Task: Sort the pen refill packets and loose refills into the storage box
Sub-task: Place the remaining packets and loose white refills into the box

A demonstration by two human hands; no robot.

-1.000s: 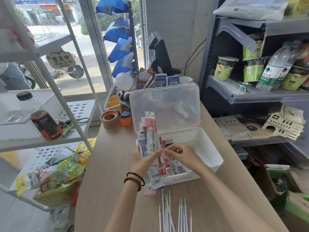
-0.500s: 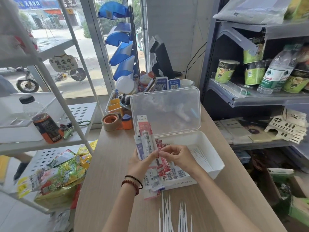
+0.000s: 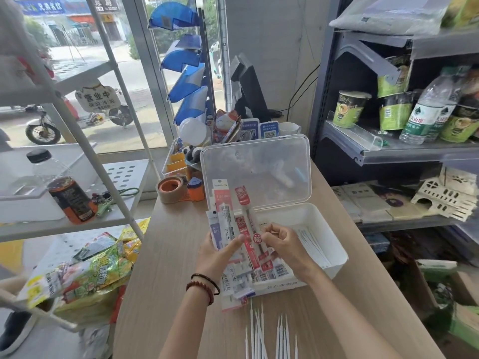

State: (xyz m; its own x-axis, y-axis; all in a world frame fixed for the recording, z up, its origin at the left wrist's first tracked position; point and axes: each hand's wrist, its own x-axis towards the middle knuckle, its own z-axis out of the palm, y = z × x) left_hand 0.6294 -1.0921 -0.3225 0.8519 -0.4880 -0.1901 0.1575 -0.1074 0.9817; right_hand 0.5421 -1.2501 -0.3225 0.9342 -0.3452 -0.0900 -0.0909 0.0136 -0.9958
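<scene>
Head view: left hand (image 3: 220, 251) and right hand (image 3: 285, 244) grip refill packets (image 3: 225, 203) above wooden counter (image 3: 168, 268).

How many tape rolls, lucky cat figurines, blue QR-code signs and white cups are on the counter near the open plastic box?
Tape roll: 1
Lucky cat figurine: 1
Blue QR-code signs: 2
White cup: 1
Total: 5
</scene>
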